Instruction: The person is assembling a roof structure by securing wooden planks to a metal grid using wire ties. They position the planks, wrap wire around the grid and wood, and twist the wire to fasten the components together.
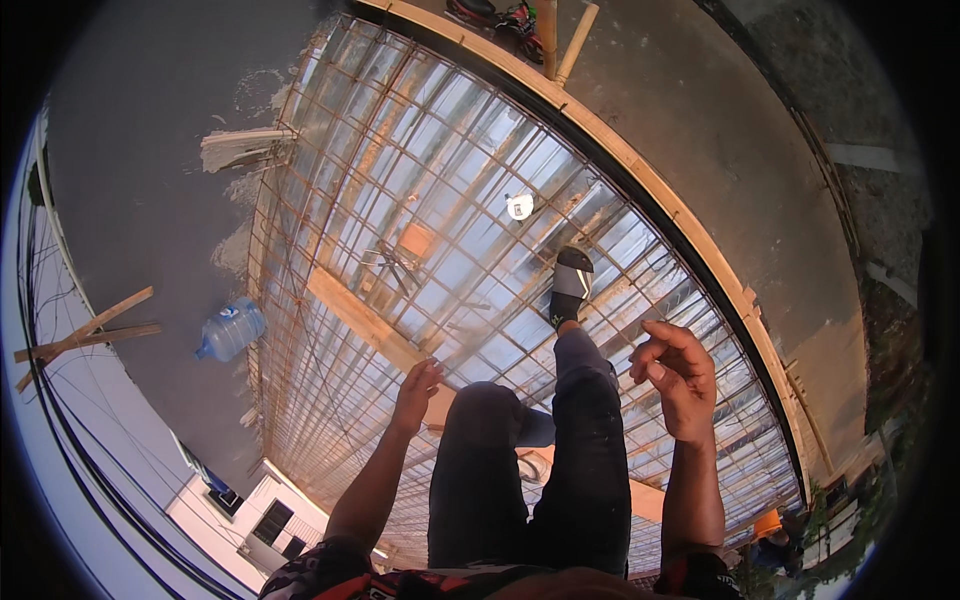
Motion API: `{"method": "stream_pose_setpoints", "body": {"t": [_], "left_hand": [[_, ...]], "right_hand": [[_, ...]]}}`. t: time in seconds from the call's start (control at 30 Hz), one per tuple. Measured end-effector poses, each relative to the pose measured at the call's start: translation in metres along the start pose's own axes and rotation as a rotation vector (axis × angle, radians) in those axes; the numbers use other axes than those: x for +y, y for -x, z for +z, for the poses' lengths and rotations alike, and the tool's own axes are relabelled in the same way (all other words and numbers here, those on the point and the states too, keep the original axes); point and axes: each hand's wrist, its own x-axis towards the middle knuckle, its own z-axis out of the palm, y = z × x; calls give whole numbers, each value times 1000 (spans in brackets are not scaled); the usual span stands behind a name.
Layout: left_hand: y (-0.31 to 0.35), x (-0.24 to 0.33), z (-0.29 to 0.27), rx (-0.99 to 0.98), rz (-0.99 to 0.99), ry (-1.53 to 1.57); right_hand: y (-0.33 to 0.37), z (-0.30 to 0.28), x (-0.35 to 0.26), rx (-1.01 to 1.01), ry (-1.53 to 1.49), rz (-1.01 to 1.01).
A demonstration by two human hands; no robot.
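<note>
My left hand (415,395) hovers beside a wooden plank (365,320), fingers stretched loosely and nothing visible in them. To the right, my right hand (680,382) is raised with its fingers bent and the thumb apart, and no object shows in it. Below both hands spreads a grid of reinforcing bars (470,215) over shiny metal sheeting. One shoe (570,287) of mine is planted on the grid ahead. A few thin metal tools (392,265), too small to name, lie near a square orange-brown piece (416,240).
A small white object (520,207) lies on the grid. Timber edging (640,160) curves along the right side. To the left, a blue water jug (230,328) lies on grey concrete near crossed wooden sticks (85,335). Cables (60,420) hang at far left; a motorcycle (510,25) stands beyond.
</note>
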Motion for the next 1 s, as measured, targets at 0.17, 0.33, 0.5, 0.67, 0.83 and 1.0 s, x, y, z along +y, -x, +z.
{"method": "stream_pose_setpoints", "body": {"t": [0.17,0.33,0.5,0.67,0.83,1.0], "left_hand": [[-27,-6,-143,-106,514,-509],[-28,16,-200,-39,-35,-426],[-76,92,-254,-100,-158,-437],[-170,195,-375,-116,-135,-457],[-224,285,-515,101,-40,-476],[-242,348,-559,201,-243,-397]], "right_hand": [[-108,126,-125,-285,-115,-508],[-172,196,-173,-350,8,-446],[-246,268,-197,-219,-54,-125],[-351,372,-131,-51,-422,-651],[-399,436,-158,-114,-328,-526],[-413,448,-164,39,-48,-266]]}}
